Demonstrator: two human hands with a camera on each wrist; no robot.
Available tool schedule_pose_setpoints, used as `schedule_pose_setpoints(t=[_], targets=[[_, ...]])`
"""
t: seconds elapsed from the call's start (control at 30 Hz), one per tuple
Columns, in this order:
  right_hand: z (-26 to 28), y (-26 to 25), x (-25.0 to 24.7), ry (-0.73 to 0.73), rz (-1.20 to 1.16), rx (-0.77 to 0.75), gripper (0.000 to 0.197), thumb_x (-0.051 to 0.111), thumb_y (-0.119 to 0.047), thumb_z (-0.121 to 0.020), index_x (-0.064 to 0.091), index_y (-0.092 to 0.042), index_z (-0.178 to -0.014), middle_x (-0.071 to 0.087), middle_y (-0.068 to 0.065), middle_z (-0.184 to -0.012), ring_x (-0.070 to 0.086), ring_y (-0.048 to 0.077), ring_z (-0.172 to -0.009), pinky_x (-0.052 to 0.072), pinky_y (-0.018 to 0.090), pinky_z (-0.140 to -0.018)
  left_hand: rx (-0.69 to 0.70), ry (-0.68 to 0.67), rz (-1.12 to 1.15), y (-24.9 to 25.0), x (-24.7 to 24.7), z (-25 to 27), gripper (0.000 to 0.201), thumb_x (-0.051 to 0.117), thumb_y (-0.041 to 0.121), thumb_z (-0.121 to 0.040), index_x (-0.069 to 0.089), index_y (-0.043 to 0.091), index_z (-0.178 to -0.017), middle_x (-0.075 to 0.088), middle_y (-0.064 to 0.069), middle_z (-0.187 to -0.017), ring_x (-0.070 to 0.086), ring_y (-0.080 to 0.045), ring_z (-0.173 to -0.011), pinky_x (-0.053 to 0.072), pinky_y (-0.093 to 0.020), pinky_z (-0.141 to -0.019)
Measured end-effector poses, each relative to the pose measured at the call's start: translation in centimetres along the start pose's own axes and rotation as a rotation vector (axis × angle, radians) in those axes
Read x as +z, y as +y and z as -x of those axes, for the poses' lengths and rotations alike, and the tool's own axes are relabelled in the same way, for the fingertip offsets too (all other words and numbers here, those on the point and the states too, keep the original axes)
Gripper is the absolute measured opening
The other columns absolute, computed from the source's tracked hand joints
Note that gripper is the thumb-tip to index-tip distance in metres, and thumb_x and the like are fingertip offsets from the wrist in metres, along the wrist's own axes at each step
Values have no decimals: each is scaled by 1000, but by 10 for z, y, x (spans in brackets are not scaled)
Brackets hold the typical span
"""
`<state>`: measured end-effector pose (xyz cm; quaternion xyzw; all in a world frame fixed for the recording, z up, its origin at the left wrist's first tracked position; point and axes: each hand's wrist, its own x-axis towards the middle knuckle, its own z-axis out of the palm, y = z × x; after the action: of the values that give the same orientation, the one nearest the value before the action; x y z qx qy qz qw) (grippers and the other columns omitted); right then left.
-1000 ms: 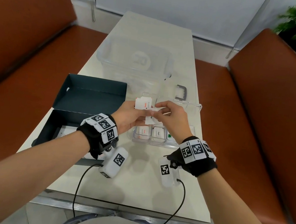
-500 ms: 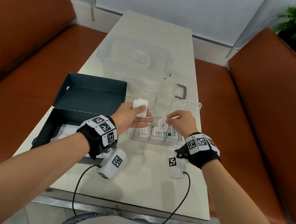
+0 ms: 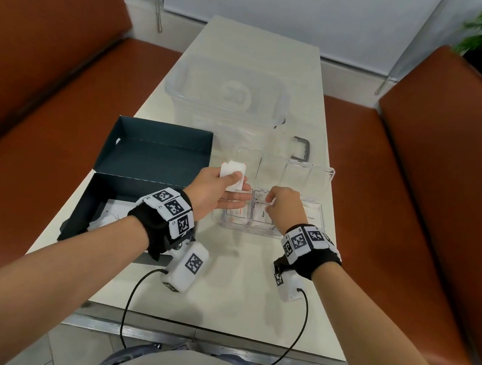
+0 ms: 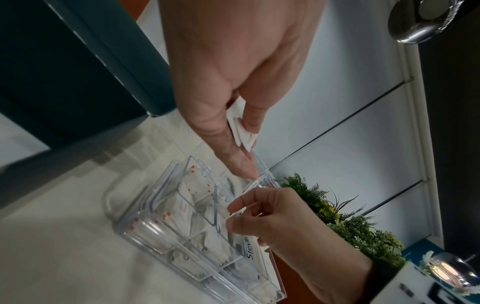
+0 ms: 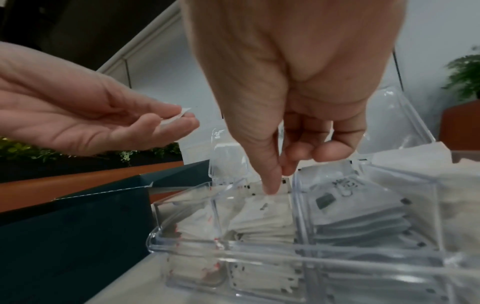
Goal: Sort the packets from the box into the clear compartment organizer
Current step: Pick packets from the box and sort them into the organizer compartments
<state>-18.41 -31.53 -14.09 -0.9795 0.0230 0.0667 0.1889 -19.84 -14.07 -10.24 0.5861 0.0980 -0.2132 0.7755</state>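
The clear compartment organizer (image 3: 269,233) sits mid-table with its lid (image 3: 296,174) tipped back open and white packets in its compartments. My left hand (image 3: 235,178) hovers at its left end and pinches a small stack of white packets (image 3: 233,172), seen between thumb and fingers (image 4: 241,131). My right hand (image 3: 271,200) reaches down into the second compartment from the left. Its thumb and forefinger (image 5: 271,185) pinch the top edge of a white packet (image 5: 262,205). The dark teal box (image 3: 87,202) lies open on the left with more packets (image 3: 110,214) inside.
A large clear lidded tub (image 3: 227,91) stands behind the organizer, and a grey handle (image 3: 302,147) lies beside it. The box's raised lid (image 3: 157,153) borders my left hand. Brown benches (image 3: 432,207) flank the narrow table. Wrist-camera cables hang over the near table edge.
My right hand took one packet from the stack at my left hand and carried it down and right into the organizer. My left hand kept its stack, shifting slightly left.
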Motion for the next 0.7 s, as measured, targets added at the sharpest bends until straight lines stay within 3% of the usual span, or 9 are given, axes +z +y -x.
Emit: schedule_pose_setpoints(t=[0.17,0.33,0.47,0.6,0.7], targets=[[2,-4,-3,-129,310,-93,19,67,-15,-83,67,-27,-98,63,-2,-107,54,24,-108,36,44,-96,0,1,3,1,-2,1,23,50,16,-101,59,-2,-113,67,-19,-108,71,-27,-88,61,-31,-69],[2,-9,-6,-190,375,-81,19,60,-12,-83,66,-30,-88,66,-5,-99,57,24,-104,30,49,-99,-19,-5,9,1,0,1,27,51,16,-101,58,-4,-117,67,-19,-108,71,-27,-88,61,-31,-70],[2,-11,-8,-201,352,-90,22,58,-11,-83,68,-30,-86,67,-6,-97,58,23,-102,29,50,-100,-41,-29,7,2,2,2,24,52,9,-100,59,-4,-119,67,-19,-112,70,-24,-87,61,-27,-67],[6,-10,-21,-145,292,-111,27,56,-9,-87,71,-32,-90,68,-9,-94,59,19,-100,32,43,-94,-100,-92,-13,6,1,4,29,42,-5,-98,55,-6,-124,66,-21,-119,69,-26,-95,60,-27,-72],[9,-9,-39,-1,-8,-119,19,58,-12,-89,73,-23,-94,69,-2,-94,61,18,-93,45,39,-91,-129,-137,-34,8,1,5,33,36,-8,-99,49,-8,-129,64,-22,-122,66,-29,-105,60,-29,-77]])
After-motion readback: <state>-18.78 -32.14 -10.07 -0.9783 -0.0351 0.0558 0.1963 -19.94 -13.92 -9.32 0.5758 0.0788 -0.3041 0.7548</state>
